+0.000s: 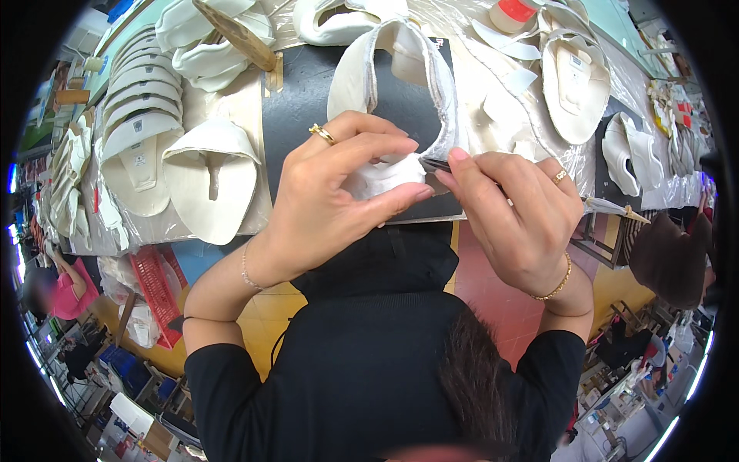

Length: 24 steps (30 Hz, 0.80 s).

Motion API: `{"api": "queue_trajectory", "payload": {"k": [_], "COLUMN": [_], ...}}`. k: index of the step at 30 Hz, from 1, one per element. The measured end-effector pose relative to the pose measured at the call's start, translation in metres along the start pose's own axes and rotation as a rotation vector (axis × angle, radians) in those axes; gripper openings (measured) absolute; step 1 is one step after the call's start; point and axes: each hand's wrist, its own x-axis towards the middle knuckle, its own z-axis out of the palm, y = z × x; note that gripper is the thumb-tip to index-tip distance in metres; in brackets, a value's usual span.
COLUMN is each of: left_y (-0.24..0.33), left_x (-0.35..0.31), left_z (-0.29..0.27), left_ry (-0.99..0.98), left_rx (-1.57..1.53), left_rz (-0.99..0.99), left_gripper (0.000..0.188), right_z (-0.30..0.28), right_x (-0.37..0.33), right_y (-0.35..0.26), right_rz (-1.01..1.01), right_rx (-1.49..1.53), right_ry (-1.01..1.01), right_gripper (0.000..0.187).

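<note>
A white shoe upper [354, 86] stands on a black board at the middle of the table, its open top edge curving toward me. My left hand [327, 181] pinches the near end of the upper, with folded white material between thumb and fingers. In my right hand [519, 204] is a slim dark tool with a narrow tip [436, 164], gripped between thumb and fingertips. Its tip meets the upper's edge close to my left fingertips. Most of the tool is hidden in my hand, so its exact kind does not show.
Beneath the work lies the black board [296, 85]. A wooden-handled tool [239, 38] rests at its far left corner. Left of it stand a row of white shoe uppers [146, 100] and a single upper [212, 185]. More shoe parts [576, 85] lie at right, near a red-banded container [512, 14].
</note>
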Motion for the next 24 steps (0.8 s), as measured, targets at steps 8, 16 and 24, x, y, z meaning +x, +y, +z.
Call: {"api": "queue_trajectory", "payload": {"k": [8,16,24], "left_y": [-0.003,-0.001,0.003], "left_x": [0.005,0.000,-0.002], "left_z": [0.009,0.007,-0.004], "left_ry": [0.060,0.003,-0.046], "left_rx": [0.019,0.016,-0.075], "left_rz": [0.095,0.014,-0.055], "left_gripper": [0.034,0.037,0.033], "right_z": [-0.002,0.000,-0.014], "right_x": [0.000,-0.001,0.015], "right_y": [-0.001,-0.001,0.012], "right_rz": [0.003,0.039,0.301], "right_rx": [-0.018,0.018,0.433], "right_ry": [-0.050,-0.084,-0.253], "right_gripper": [0.011,0.014,0.051]}}
